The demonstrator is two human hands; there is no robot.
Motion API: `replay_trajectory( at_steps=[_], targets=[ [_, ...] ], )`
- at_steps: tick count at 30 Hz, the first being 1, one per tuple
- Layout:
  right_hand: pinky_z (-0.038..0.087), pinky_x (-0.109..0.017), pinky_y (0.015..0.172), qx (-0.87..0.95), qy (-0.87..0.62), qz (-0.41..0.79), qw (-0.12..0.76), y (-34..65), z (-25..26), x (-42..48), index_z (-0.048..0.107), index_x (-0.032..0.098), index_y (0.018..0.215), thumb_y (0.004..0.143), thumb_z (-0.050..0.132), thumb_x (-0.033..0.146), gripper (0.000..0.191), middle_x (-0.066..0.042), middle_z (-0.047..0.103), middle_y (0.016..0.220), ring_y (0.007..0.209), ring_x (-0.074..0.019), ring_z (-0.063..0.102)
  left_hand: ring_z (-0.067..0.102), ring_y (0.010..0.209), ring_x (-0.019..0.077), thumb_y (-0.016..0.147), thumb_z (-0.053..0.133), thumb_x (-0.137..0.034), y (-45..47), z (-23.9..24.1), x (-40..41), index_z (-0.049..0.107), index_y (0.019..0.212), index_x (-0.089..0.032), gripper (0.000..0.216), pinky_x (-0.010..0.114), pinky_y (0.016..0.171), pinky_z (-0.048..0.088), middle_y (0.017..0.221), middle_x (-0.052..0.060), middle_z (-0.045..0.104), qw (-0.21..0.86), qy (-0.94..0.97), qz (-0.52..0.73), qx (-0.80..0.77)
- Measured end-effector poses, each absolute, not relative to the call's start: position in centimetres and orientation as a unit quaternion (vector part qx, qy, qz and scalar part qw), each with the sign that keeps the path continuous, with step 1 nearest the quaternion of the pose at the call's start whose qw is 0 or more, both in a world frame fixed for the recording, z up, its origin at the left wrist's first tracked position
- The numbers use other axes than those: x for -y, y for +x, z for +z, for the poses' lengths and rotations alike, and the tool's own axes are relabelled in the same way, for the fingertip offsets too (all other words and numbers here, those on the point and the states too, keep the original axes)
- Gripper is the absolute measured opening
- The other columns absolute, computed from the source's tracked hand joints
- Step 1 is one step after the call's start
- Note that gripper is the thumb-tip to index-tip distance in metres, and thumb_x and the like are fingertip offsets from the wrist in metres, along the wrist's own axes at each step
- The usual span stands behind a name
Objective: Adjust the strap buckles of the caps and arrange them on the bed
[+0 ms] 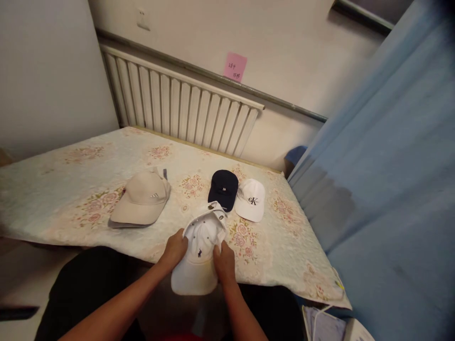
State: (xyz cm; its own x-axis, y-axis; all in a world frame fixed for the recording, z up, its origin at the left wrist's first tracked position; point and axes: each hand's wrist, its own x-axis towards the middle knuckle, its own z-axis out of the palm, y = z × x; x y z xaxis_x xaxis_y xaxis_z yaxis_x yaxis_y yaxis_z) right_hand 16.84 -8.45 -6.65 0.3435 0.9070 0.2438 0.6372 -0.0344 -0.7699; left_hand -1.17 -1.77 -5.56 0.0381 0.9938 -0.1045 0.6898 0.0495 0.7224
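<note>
Between my two hands is a white baseball cap (201,241) with a small dark emblem on its front, its brim pointing toward me and its strap end away. My left hand (177,247) grips its left side, while the fingers of my right hand (224,262) close on the right side near the brim. Just beyond it a navy cap (223,187) lies on the flowered cover. Touching that one on the right is a white cap with black "CK" letters (250,201). Farther left lies a beige cap (144,196) with a small stripe logo.
The caps lie on a table or bed with a pale floral cover (284,255). A white radiator (185,104) runs along the wall behind, below a pink note (235,67). A blue curtain (373,156) hangs at the right. Boxes (327,324) stand low at front right.
</note>
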Motion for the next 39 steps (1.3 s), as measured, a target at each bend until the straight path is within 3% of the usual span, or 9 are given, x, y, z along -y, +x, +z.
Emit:
replay_trajectory(
  at_steps=[11,16,22,26,28,33,39],
  targets=[
    [0.030,-0.029,0.055,0.594,-0.696,0.122,0.385,16.6,-5.8,8.8,0.059,0.022,0.073,0.082,0.044,0.025,0.018,-0.004,0.063,0.064,0.059,-0.0194,0.054,0.064,0.093,0.0259,0.087,0.036,-0.032,-1.6,-4.3,1.6,0.057,0.107,-0.012,0.035,0.033,0.081,0.046,0.100,0.015,0.069,0.314,0.640,0.247,-0.656],
    [0.030,-0.028,0.053,0.595,-0.686,0.133,0.398,16.7,-5.8,9.1,0.061,0.022,0.074,0.082,0.045,0.027,0.018,-0.003,0.062,0.062,0.056,-0.0184,0.053,0.062,0.101,0.0256,0.087,0.034,-0.025,-1.8,-3.8,0.4,0.052,0.114,-0.014,0.034,0.033,0.084,0.045,0.107,0.014,0.067,0.297,0.649,0.252,-0.654],
    [0.030,-0.026,0.050,0.555,-0.710,0.138,0.410,17.2,-5.1,8.4,0.059,0.022,0.071,0.080,0.053,0.036,0.018,0.004,0.052,0.052,0.048,-0.0150,0.047,0.064,0.097,0.0235,0.088,0.033,-0.021,-1.7,-4.3,0.5,0.053,0.112,-0.015,0.032,0.031,0.080,0.046,0.100,0.013,0.069,0.284,0.679,0.241,-0.633],
    [0.036,-0.028,0.057,0.544,-0.722,0.110,0.413,17.8,-3.8,6.9,0.064,0.018,0.091,0.081,0.053,0.035,0.023,-0.002,0.061,0.065,0.058,-0.0178,0.054,0.065,0.096,0.0229,0.088,0.034,-0.021,-1.7,-4.7,0.6,0.052,0.114,-0.016,0.032,0.031,0.080,0.046,0.101,0.012,0.069,0.275,0.694,0.232,-0.624],
    [0.038,-0.029,0.062,0.556,-0.725,0.090,0.398,18.1,-3.1,6.1,0.063,0.017,0.101,0.083,0.048,0.032,0.028,-0.005,0.065,0.074,0.065,-0.0195,0.057,0.065,0.097,0.0234,0.089,0.033,-0.022,-1.7,-4.7,0.6,0.052,0.116,-0.015,0.033,0.032,0.081,0.047,0.104,0.013,0.069,0.268,0.698,0.229,-0.623],
    [0.038,-0.029,0.062,0.588,-0.721,0.070,0.360,17.8,-2.2,5.3,0.066,0.019,0.091,0.086,0.038,0.023,0.028,-0.006,0.068,0.077,0.068,-0.0209,0.060,0.060,0.111,0.0257,0.088,0.035,-0.022,-1.8,-3.8,0.3,0.045,0.129,-0.007,0.044,0.035,0.092,0.043,0.120,0.019,0.062,0.236,0.703,0.231,-0.630],
    [0.039,-0.027,0.064,0.608,-0.716,0.062,0.338,16.5,-2.3,6.1,0.063,0.020,0.100,0.088,0.035,0.020,0.031,-0.007,0.071,0.083,0.073,-0.0200,0.063,0.048,0.125,0.0244,0.089,0.037,-0.023,-1.0,-1.5,-0.6,0.042,0.133,-0.006,0.047,0.034,0.103,0.035,0.136,0.019,0.051,0.188,0.738,0.238,-0.602]
  ],
)
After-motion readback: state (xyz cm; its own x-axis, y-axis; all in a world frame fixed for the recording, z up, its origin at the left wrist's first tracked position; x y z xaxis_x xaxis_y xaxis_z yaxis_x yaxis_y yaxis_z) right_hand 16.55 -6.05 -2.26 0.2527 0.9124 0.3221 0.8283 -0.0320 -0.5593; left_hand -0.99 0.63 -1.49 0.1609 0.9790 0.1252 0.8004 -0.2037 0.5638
